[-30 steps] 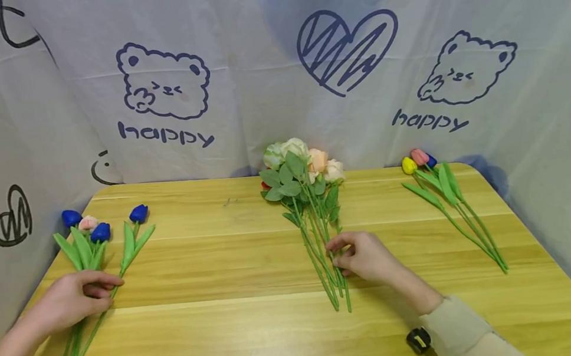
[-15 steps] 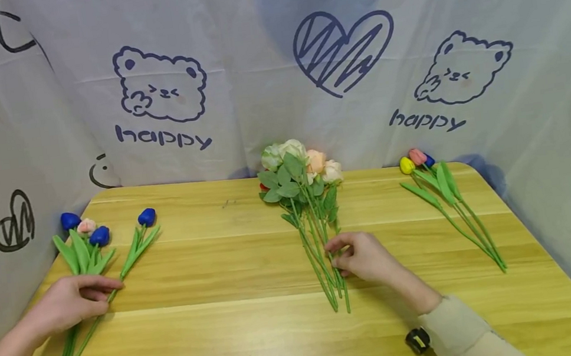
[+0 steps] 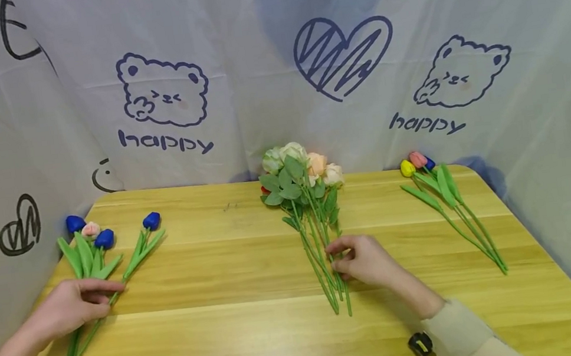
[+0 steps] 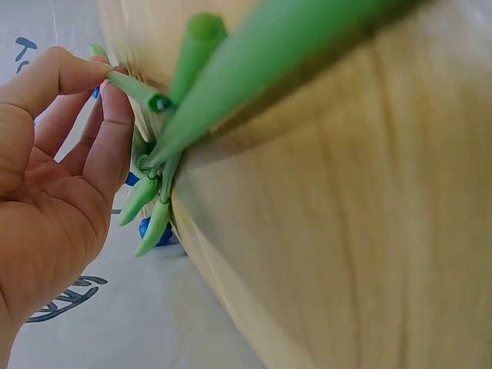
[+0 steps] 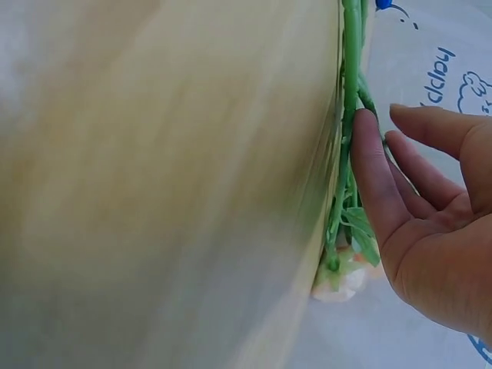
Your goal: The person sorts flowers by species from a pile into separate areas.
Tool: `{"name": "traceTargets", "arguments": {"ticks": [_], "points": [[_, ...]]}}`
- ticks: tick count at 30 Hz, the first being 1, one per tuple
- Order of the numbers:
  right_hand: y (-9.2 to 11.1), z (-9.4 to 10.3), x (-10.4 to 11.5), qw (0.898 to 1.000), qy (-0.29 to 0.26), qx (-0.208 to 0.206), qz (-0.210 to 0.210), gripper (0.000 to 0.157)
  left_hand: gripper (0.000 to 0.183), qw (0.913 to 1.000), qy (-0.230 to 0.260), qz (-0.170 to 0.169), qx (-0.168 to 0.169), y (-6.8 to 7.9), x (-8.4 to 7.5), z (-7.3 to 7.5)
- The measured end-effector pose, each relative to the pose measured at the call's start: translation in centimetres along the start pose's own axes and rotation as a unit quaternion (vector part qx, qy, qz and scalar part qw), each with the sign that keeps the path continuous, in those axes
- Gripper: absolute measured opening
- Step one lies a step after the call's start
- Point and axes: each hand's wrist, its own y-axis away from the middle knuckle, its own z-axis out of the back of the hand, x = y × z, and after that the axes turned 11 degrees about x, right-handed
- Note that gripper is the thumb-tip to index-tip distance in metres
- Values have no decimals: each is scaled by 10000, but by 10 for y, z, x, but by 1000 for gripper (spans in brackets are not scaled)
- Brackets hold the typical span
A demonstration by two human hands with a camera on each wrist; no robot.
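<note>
At the left, my left hand (image 3: 73,305) pinches the stem of a single blue tulip (image 3: 152,221) between thumb and forefinger; the left wrist view shows the pinched green stem (image 4: 138,88). Beside it lie more tulips, two blue and one pale pink (image 3: 91,230), their stems partly hidden under this hand. In the middle, my right hand (image 3: 365,260) touches the stems of a bunch of roses (image 3: 293,153) in white, peach and red. A gap shows between its thumb and forefinger in the right wrist view, with a thin rose stem (image 5: 366,92) passing close behind.
Three tulips, yellow, pink (image 3: 418,159) and blue, lie at the right of the wooden table (image 3: 221,352). A pale cloth (image 3: 253,87) with bear and heart drawings hangs around the back and sides.
My left hand has shifted the single blue tulip slightly right, away from the other tulips, and its bloom leans further right. The right hand stays at the rose stems.
</note>
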Motion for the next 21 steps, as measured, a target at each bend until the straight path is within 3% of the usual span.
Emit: {"name": "traceTargets", "arguments": {"ticks": [12, 18, 21], "points": [[17, 8, 7, 9998, 89, -139, 138, 33, 45, 9995, -211, -106, -232, -1, -10, -2], [25, 11, 11, 9963, -108, -849, 33, 34, 45, 9979, -58, -218, -600, -4, -26, -10], [29, 14, 12, 9885, -485, -1391, 327, 34, 44, 9958, 39, -310, -866, -9, -36, -16]]}}
